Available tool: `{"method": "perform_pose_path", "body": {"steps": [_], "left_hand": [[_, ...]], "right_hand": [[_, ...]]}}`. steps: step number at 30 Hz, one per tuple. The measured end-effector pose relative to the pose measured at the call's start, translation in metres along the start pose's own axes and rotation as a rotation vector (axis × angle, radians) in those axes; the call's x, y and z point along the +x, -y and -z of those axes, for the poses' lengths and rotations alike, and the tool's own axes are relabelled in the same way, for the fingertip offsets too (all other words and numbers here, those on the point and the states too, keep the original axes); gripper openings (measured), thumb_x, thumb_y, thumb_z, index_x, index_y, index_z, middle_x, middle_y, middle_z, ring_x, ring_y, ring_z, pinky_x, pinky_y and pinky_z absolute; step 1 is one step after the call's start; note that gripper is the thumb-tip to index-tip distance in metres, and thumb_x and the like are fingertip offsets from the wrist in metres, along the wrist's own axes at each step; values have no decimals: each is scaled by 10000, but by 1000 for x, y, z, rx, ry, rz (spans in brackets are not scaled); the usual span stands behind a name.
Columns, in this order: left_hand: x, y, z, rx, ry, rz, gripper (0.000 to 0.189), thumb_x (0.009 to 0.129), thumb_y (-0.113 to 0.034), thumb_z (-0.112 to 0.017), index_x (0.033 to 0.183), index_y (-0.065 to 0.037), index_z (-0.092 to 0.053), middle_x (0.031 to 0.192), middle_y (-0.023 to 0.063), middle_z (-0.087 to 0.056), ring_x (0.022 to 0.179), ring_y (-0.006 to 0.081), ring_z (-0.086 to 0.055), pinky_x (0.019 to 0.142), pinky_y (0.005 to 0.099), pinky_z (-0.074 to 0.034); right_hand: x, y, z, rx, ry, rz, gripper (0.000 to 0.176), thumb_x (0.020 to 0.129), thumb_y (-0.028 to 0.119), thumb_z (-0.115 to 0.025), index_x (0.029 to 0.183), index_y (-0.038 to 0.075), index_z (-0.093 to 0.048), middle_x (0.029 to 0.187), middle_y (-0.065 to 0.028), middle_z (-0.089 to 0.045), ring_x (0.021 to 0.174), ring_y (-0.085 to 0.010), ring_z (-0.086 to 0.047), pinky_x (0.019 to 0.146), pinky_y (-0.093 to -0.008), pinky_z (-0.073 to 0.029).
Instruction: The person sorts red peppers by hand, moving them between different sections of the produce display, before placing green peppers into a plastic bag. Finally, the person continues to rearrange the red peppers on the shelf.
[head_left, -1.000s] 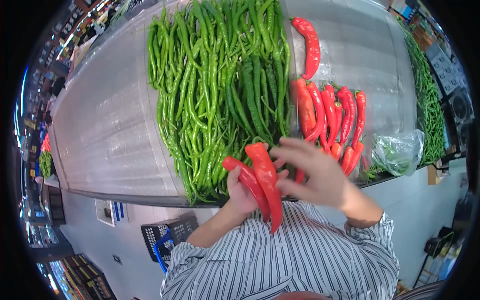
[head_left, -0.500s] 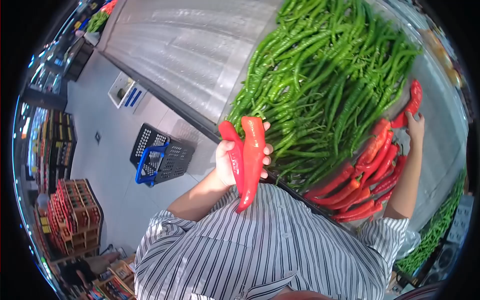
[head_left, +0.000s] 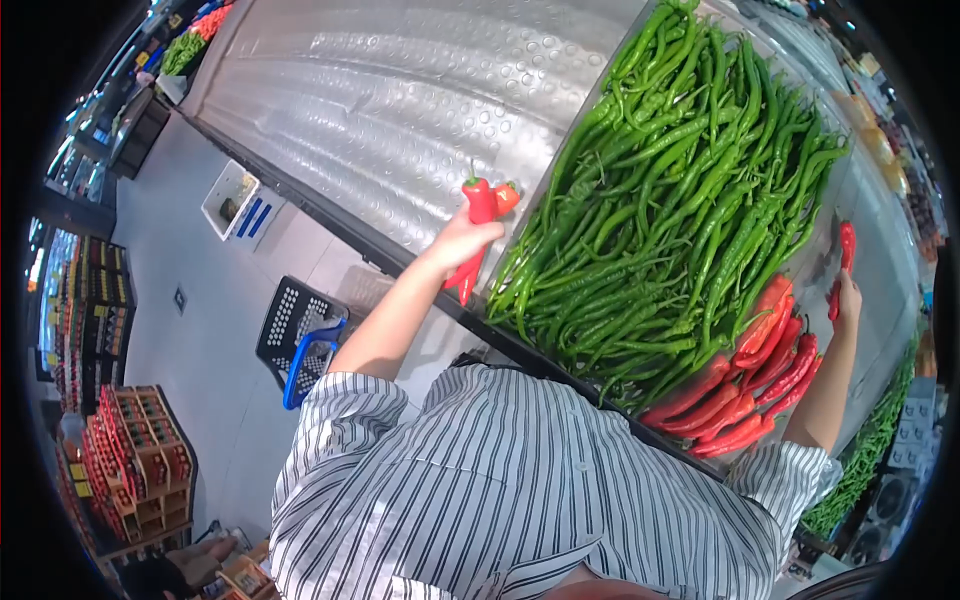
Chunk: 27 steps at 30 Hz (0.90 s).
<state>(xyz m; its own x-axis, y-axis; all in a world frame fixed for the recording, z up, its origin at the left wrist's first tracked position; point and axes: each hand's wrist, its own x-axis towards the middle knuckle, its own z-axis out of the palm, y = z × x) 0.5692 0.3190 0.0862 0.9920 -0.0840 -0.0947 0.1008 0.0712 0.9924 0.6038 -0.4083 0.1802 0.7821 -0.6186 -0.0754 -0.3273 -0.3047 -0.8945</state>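
My left hand (head_left: 467, 243) is wrapped round red peppers (head_left: 481, 203), stretched out over the bare metal near the stand's front edge. Their stem ends stick up past my thumb, and the tips point down below the fist. At the far right, my right hand (head_left: 849, 301) is closed on a red pepper (head_left: 847, 246), whose upper part stands out above the fingers. Close beside that hand lies a pile of long red peppers (head_left: 742, 408). A broad heap of long green peppers (head_left: 660, 215) spreads between my two hands.
The silver dimpled display surface (head_left: 370, 90) runs along the stand. On the floor to the left are a black basket with a blue handle (head_left: 297, 335) and a white crate (head_left: 232, 200). Wooden shelving (head_left: 145, 460) stands farther left; more green produce (head_left: 870, 455) lies at right.
My left hand has moved from before my chest out over the metal surface, turning its red peppers stem-up. My right hand, still gripping a red pepper, has shifted right and lower in view.
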Motion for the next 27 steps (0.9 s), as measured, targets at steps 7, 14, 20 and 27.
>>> {"method": "perform_pose_path", "body": {"steps": [7,14,20,27], "left_hand": [[42,68,19,332,67,-73,626,734,-38,-634,1331,14,-451,1149,97,-588,1022,165,-567,891,303,-460],[34,30,71,147,26,129,564,832,-132,-697,1305,20,-431,989,76,-597,884,157,-587,793,302,-491],[29,45,79,586,92,-78,636,832,-256,-733,1294,49,-419,1078,209,-587,987,320,-599,883,393,-470],[38,85,69,794,-78,-452,658,911,-254,-589,1425,30,-293,1268,284,-394,1160,414,-389,1031,490,-275]], "right_hand": [[-170,31,-34,830,281,-66,383,893,173,-527,1211,-28,-458,937,-88,-557,671,-133,-527,578,-227,-473],[-341,40,-112,1142,489,-91,574,915,183,-512,1384,-44,-270,1012,-119,-493,663,-122,-490,516,-227,-464],[-440,59,-221,889,373,-236,682,804,243,-635,1355,-47,-358,845,-75,-532,498,-96,-469,360,-211,-393],[-470,85,-324,888,584,-360,545,841,31,-628,1349,61,-432,870,-28,-549,637,-81,-521,557,-212,-429]]}}
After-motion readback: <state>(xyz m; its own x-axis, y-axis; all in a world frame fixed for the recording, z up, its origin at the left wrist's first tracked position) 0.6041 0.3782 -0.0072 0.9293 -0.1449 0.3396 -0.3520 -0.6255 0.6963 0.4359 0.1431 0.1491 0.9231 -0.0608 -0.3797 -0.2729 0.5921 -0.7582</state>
